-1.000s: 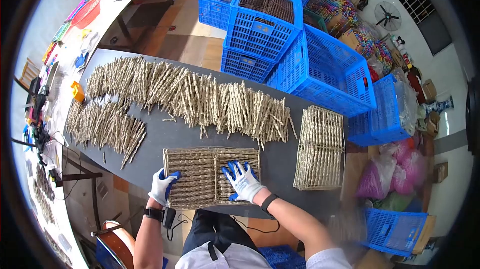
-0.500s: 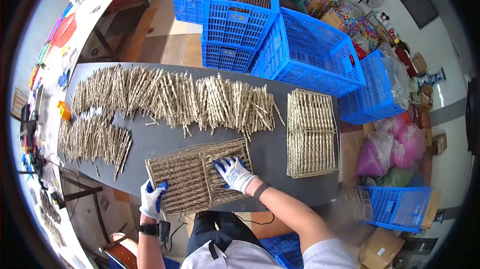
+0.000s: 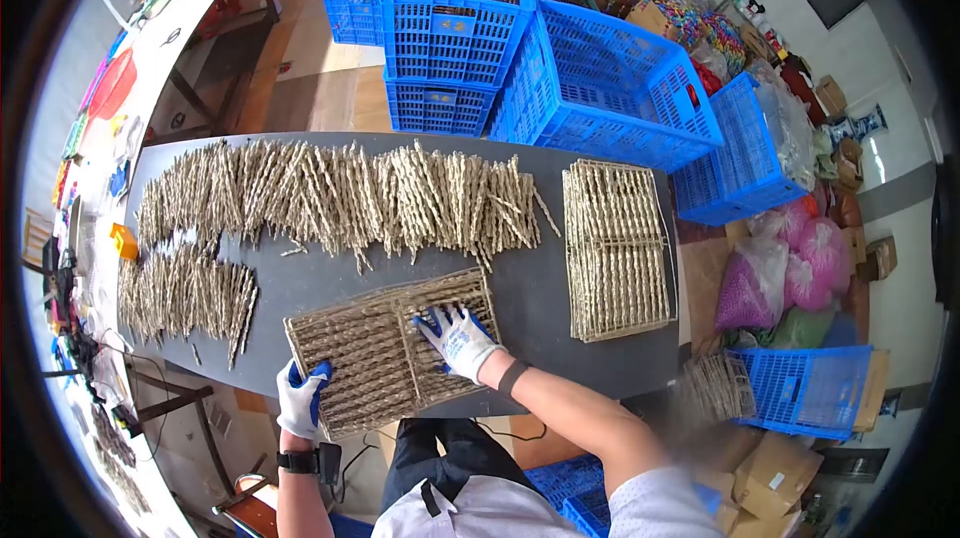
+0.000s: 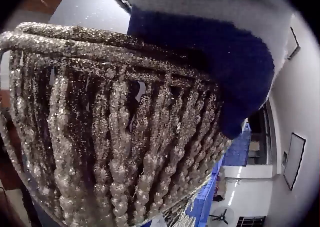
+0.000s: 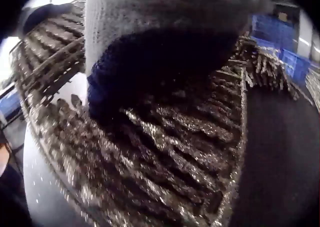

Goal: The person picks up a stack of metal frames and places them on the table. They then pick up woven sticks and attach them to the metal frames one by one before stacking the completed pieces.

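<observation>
A stack of rectangular slatted panels (image 3: 365, 353), made of glittery, beaded-looking rods in thin frames, lies tilted at the table's front edge. My left hand (image 3: 300, 400), in a white glove with blue coating, grips its left end. The blue thumb (image 4: 240, 87) lies over the top of the frame in the left wrist view, while the fingers beneath are hidden. My gloved right hand (image 3: 460, 343) rests on the right half with its fingers spread over the rods. In the right wrist view, the blue-coated glove (image 5: 150, 72) is right on the rods (image 5: 165, 137).
Loose glittery rods (image 3: 330, 193) lie in a long row at the back, with a smaller pile (image 3: 190, 298) at left. Another panel stack (image 3: 618, 248) sits at the right of the dark table (image 3: 530, 303). Blue crates (image 3: 610, 88) stand behind, and a yellow object (image 3: 124, 242) at the left edge.
The panel stack has turned, its right end swinging away from the body and its left end coming nearer. Both hands have moved with it, and the head view has shifted.
</observation>
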Tool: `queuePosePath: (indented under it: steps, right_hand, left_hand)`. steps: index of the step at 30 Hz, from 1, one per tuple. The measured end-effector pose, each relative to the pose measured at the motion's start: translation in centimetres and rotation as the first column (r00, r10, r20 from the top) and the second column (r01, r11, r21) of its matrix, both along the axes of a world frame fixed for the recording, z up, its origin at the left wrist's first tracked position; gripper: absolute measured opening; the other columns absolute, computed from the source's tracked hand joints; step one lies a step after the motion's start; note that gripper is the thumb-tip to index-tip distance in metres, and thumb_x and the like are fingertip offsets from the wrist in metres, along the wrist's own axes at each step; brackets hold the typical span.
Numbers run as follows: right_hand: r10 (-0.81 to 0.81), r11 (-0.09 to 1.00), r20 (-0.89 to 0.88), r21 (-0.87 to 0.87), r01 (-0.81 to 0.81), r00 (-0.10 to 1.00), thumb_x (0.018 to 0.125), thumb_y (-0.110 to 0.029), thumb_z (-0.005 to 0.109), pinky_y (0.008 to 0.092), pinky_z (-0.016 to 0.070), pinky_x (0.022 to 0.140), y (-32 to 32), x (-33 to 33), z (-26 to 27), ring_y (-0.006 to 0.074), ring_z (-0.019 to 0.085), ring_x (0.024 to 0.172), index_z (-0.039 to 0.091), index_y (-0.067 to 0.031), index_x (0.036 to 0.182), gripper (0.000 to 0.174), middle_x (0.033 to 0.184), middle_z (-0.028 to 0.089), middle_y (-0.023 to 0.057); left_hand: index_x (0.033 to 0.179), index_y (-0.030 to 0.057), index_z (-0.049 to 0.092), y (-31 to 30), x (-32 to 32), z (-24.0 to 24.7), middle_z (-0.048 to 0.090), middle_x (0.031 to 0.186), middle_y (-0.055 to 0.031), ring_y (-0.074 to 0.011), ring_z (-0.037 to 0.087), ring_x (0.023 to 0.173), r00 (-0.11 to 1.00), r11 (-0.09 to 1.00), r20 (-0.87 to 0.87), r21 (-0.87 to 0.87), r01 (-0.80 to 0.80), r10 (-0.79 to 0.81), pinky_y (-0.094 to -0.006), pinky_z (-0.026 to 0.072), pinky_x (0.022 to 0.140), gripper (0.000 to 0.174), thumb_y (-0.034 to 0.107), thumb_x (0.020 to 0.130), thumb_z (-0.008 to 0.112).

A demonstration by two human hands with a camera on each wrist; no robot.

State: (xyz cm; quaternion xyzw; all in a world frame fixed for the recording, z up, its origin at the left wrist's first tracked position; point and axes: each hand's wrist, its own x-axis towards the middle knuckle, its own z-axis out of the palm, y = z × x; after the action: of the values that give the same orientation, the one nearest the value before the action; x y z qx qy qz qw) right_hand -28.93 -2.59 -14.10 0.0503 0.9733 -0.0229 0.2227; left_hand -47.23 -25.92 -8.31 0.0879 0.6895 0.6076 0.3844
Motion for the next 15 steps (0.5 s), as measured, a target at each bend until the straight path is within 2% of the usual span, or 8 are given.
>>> queuePosePath:
  steps: [3,4,7,9,13,15]
  right_hand:
    - [-0.048,0.995,0.120,-0.085,0.058,0.992,0.077,-0.050,0.071,0.0506,0.0239,0.112,1.1,-1.6,1.8,0.0400,0.032,0.137,0.011,-0.0112,0.153,0.104,0.150,0.031,0.0217]
    - [-0.026,0.994,0.145,-0.104,0.041,0.989,0.077,-0.051,0.070,0.0508,0.0246,0.112,1.5,-2.0,2.0,0.0402,0.033,0.136,0.010,-0.0106,0.153,0.105,0.150,0.032,0.0216]
    - [-0.023,0.997,0.054,-0.072,0.026,0.998,0.075,-0.053,0.071,0.0522,0.0276,0.109,1.5,-2.1,1.3,0.0402,0.037,0.134,0.011,-0.0124,0.153,0.107,0.148,0.035,0.0217]
    - [-0.050,0.998,0.064,-0.037,0.052,0.997,0.072,-0.061,0.070,0.0550,0.0282,0.107,1.7,-2.6,1.5,0.0397,0.036,0.134,0.018,-0.0103,0.151,0.107,0.144,0.039,0.0217]
    - [-0.072,0.997,0.095,-0.033,0.076,0.993,0.070,-0.058,0.072,0.0564,0.0305,0.104,1.9,-3.6,1.7,0.0398,0.039,0.132,0.024,-0.0120,0.150,0.104,0.141,0.044,0.0205]
    - [-0.064,0.997,0.118,-0.023,0.068,0.991,0.070,-0.056,0.073,0.0571,0.0298,0.105,1.6,-3.8,2.0,0.0392,0.037,0.134,0.020,-0.0143,0.152,0.106,0.145,0.040,0.0184]
  left_hand:
    - [0.107,-0.0034,0.065,1.2,0.4,2.4,0.067,0.095,-0.0013,-0.0079,0.057,0.082,0.999,0.999,-0.024,0.019,0.029,-0.028,-0.0249,0.0479,0.077,0.025,0.000,0.082,0.064]
    - [0.107,-0.0033,0.065,1.2,0.3,2.7,0.067,0.095,-0.0014,-0.0082,0.058,0.082,0.998,0.998,-0.046,0.026,0.051,-0.050,-0.0250,0.0479,0.077,0.026,0.001,0.082,0.065]
    - [0.108,-0.0030,0.065,1.9,0.5,4.8,0.067,0.095,-0.0017,-0.0086,0.058,0.083,0.995,0.997,-0.072,0.036,0.066,-0.063,-0.0251,0.0478,0.077,0.026,0.001,0.082,0.066]
    - [0.108,-0.0028,0.064,1.7,0.5,4.9,0.067,0.095,-0.0019,-0.0090,0.058,0.083,0.994,0.997,-0.090,0.030,0.065,-0.062,-0.0252,0.0478,0.078,0.027,0.000,0.081,0.066]
    - [0.108,-0.0033,0.063,1.1,0.6,5.3,0.067,0.096,-0.0023,-0.0091,0.058,0.083,0.990,0.997,-0.124,0.046,0.068,-0.061,-0.0253,0.0483,0.078,0.029,0.001,0.080,0.067]
    - [0.109,-0.0032,0.063,0.5,0.7,5.0,0.067,0.096,-0.0024,-0.0090,0.058,0.083,0.992,0.998,-0.117,0.028,0.052,-0.048,-0.0252,0.0483,0.078,0.030,0.001,0.080,0.067]
